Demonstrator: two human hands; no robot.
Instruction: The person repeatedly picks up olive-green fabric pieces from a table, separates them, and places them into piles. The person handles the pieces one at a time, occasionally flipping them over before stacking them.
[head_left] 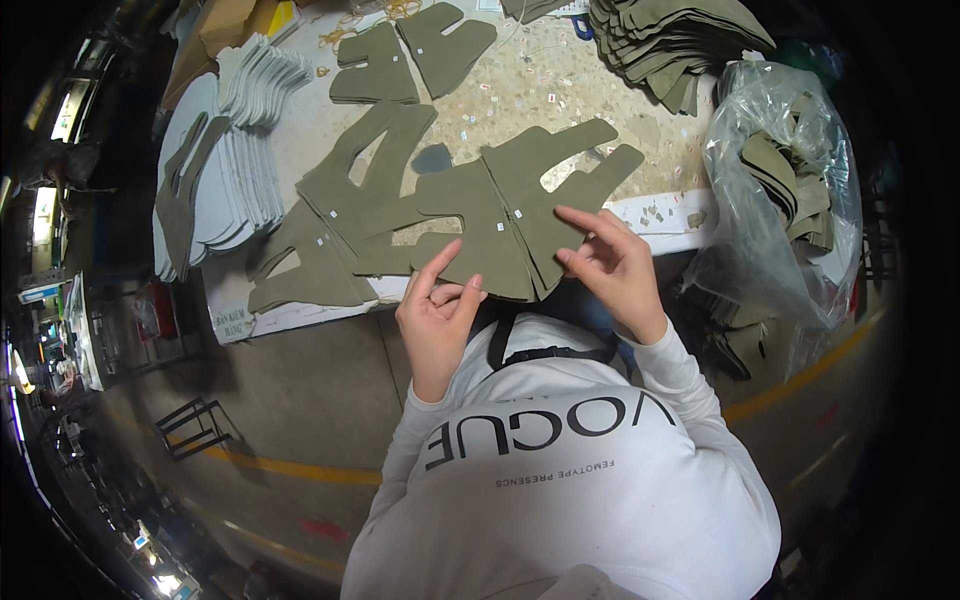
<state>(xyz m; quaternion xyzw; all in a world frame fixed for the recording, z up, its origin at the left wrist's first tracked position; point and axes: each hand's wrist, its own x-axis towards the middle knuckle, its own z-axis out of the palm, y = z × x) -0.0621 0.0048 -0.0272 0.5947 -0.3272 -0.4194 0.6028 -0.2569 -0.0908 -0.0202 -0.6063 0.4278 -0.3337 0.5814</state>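
Two olive-green cut fabric pieces, a left one (462,200) with a notch and a right one (540,205) with two long prongs, lie edge to edge at the table's near edge. Each bears a small white sticker along the seam between them. My left hand (436,325) is over the lower left corner, index finger stretched and thumb apart, with nothing visible in it. At the right piece's edge is my right hand (618,268), its index finger and thumb spread, the fingertips at or just above the fabric. Contact cannot be made out.
More olive pieces (375,215) lie flat to the left, others (385,65) at the back. Stacks of pale grey pieces (235,170) stand at far left, an olive stack (670,40) at back right. A clear plastic bag (730,130) with olive pieces hangs by the right edge. Small stickers dot the table (520,90).
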